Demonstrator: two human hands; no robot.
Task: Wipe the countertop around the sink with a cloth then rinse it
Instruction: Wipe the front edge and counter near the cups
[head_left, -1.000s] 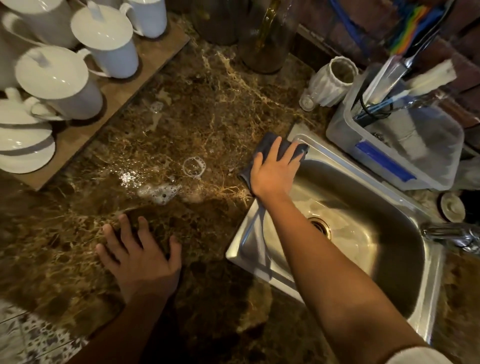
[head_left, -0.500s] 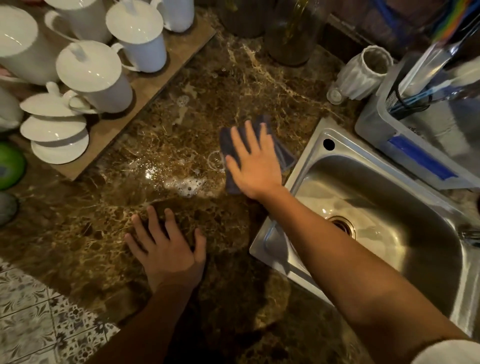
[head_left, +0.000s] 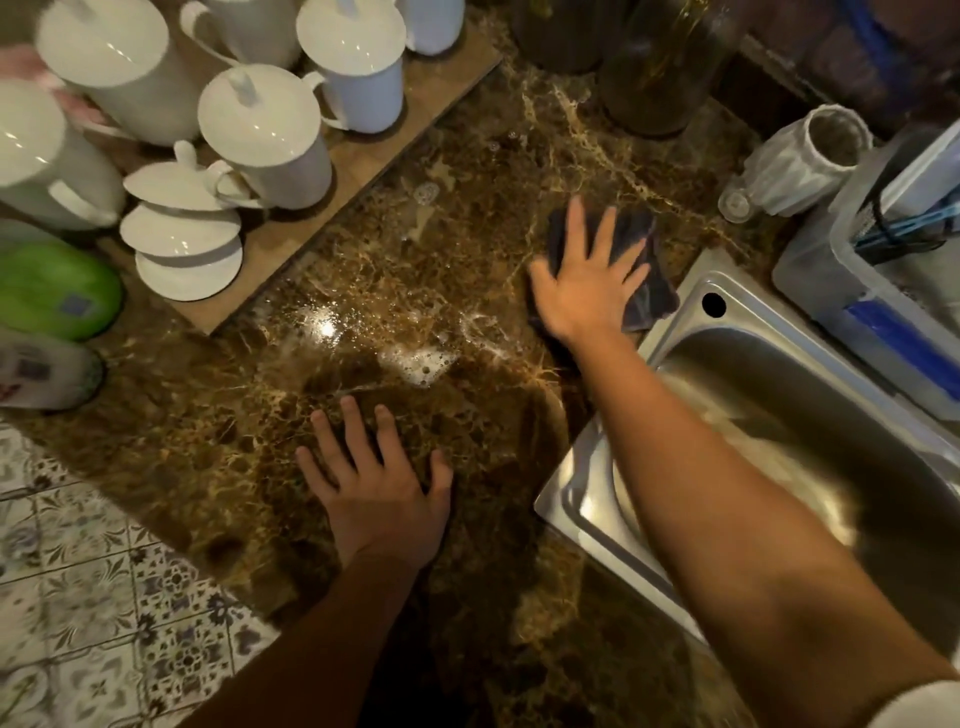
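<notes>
A dark blue cloth (head_left: 647, 291) lies flat on the brown marble countertop (head_left: 457, 218), just left of the steel sink (head_left: 779, 415). My right hand (head_left: 587, 280) presses on the cloth with its fingers spread; most of the cloth is hidden under the palm. My left hand (head_left: 374, 483) rests flat on the counter near the front edge, fingers apart, holding nothing. Soap foam (head_left: 421, 364) and wet streaks sit on the marble between the two hands.
A wooden board (head_left: 415, 104) with several white lidded mugs and lids stands at the back left. A white ribbed cup (head_left: 800, 161) lies by a plastic utensil bin (head_left: 852, 291) behind the sink. Dark jars (head_left: 654, 67) stand at the back. A green pack (head_left: 52, 291) lies far left.
My right hand slid the cloth from the sink's corner rim left onto the marble, and now presses it near the sink's back-left corner. The left hand stayed planted.
</notes>
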